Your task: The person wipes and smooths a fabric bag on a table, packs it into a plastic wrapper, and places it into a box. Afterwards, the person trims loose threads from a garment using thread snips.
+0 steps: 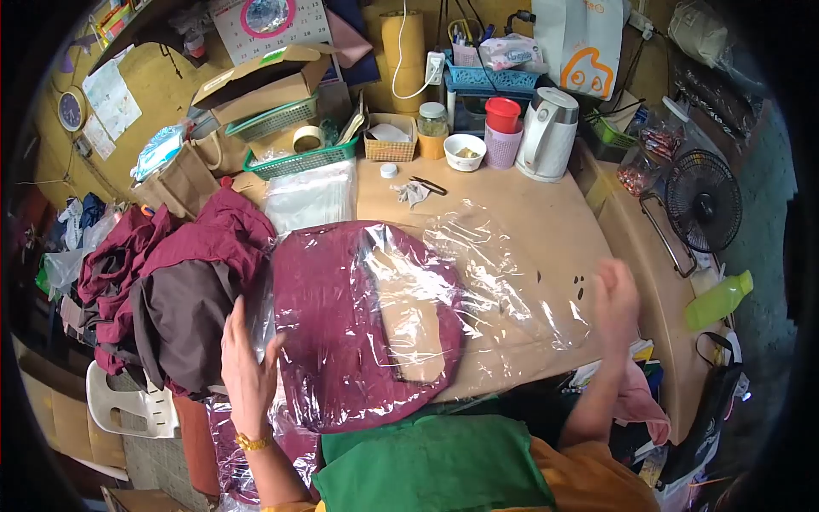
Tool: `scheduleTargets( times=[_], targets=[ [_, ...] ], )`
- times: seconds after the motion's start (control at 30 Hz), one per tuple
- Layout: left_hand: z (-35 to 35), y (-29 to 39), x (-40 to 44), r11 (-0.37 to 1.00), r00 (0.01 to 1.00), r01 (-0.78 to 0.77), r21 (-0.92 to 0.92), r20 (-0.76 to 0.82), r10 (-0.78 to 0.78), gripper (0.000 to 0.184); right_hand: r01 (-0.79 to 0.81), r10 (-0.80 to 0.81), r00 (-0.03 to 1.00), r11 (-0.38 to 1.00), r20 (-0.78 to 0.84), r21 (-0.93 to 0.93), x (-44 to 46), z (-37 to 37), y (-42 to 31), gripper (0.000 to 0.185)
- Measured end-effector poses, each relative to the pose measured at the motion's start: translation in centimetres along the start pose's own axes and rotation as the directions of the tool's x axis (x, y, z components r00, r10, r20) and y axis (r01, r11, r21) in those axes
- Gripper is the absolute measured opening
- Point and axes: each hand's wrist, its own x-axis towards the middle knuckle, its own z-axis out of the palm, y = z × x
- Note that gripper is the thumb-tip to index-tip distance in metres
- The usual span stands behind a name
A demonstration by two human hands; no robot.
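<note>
A folded maroon garment [320, 341] lies in a clear plastic bag on the tan table [546, 222]. The unfilled end of the bag [495, 282] spreads to the right, wrinkled and shiny. My left hand [249, 363] is raised at the garment's left edge, fingers apart, holding nothing. Over the table's right side is my right hand [616, 294], blurred, past the bag's right end; its fingers look curled and what they hold, if anything, cannot be made out. Left of the bag sits a heap of maroon and dark grey clothes [192, 290].
A stack of clear bags [311, 198] lies behind the garment. Small scissors [428, 185], a white bowl [465, 154], a red-lidded cup [503, 132] and a white kettle [547, 136] stand toward the back. At right are a black fan [703, 205] and a green bottle [718, 302].
</note>
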Motion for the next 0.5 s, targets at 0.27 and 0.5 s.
scheduleTargets(
  times=[0.27, 0.5],
  targets=[
    [16.8, 0.8, 5.1, 0.960, 0.952, -0.143, 0.240, 0.297, 0.068, 0.073, 0.730, -0.605, 0.350, 0.655, 0.716, 0.196, -3.5, 19.4, -16.5, 0.056],
    [16.8, 0.7, 4.4, 0.972, 0.972, -0.049, 0.231, 0.234, -0.006, 0.070, 0.051, -0.031, 0.998, 0.914, 0.056, -0.403, 8.7, 24.9, -1.3, 0.064]
  ],
)
